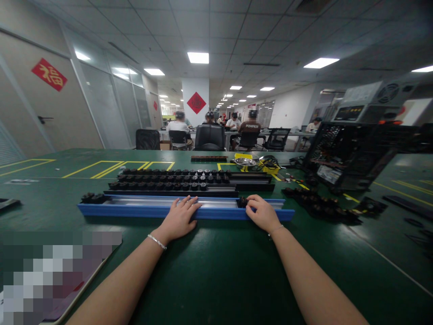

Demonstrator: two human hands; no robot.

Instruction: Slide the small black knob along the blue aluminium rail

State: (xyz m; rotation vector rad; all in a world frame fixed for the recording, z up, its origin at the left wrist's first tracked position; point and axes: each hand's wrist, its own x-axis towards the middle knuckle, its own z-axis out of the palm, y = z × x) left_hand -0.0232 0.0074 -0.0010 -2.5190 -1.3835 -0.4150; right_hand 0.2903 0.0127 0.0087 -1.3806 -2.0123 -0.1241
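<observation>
A long blue rail (135, 211) with a shiny metal channel lies crosswise on the green table in front of me. My left hand (182, 215) rests over its middle, fingers spread across the near wall and channel. Near the rail's right end my right hand (263, 211) is closed, thumb and fingers pinching a small black part (242, 202) that sits in the channel. More black parts (93, 197) stand at the rail's left end. Just behind are dark rails filled with rows of round black pieces (158, 185).
An open computer case (348, 153) stands at the right, with a pile of black parts (324, 205) before it. Behind the rails are a metal bowl (246, 162) and a short brown strip (209, 158). A blurred flat panel (91, 271) lies front left. People sit farther back.
</observation>
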